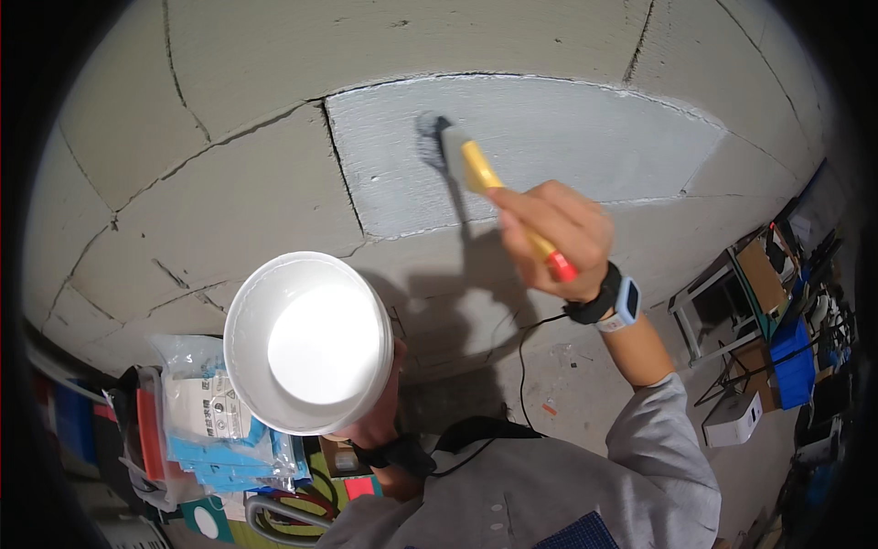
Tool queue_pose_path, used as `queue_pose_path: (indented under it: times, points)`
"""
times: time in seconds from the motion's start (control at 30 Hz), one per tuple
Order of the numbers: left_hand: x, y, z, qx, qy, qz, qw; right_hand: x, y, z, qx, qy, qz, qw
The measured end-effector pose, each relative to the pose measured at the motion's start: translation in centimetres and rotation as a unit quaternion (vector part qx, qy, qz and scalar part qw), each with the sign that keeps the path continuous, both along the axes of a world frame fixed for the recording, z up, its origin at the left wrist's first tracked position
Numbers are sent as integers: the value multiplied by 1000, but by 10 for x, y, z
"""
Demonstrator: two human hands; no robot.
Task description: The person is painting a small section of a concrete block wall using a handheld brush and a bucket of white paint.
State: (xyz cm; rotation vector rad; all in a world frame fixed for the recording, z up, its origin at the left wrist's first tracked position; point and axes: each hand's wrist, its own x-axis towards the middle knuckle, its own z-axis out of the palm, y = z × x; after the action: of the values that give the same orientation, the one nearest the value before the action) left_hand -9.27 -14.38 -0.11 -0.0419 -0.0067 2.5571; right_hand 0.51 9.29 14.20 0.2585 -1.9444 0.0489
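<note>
Against the block wall [229,174], one block face [549,146] is coated light grey between unpainted beige blocks with dark joints. Below it, the left hand [380,416] supports a white bucket [306,343] of white paint from underneath, the grip closed on its base, fingers mostly hidden. At upper centre, the right hand [558,233] holds a brush [476,165] by its yellow, red-tipped handle, the grip wrapped firmly around it; the bristles touch the grey face near its left edge. A wristwatch [617,302] sits on the right wrist. Plastic bags [210,421] lie at lower left.
</note>
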Motion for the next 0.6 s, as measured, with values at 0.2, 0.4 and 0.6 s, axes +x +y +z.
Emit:
queue_pose_path:
  times: [0.2, 0.4, 0.6]
  points:
    - [-1, 8, 6, 14, 6, -2, 1000, 75, 52, -2, -53, 17, -161, 985]
    - [13, 16, 3, 11, 6, -18, 1000, 109, 78, -10, -44, 75, -255, 963]
    - [17, 20, 5, 8, 3, -23, 1000, 61, 47, -30, -22, 40, -172, 984]
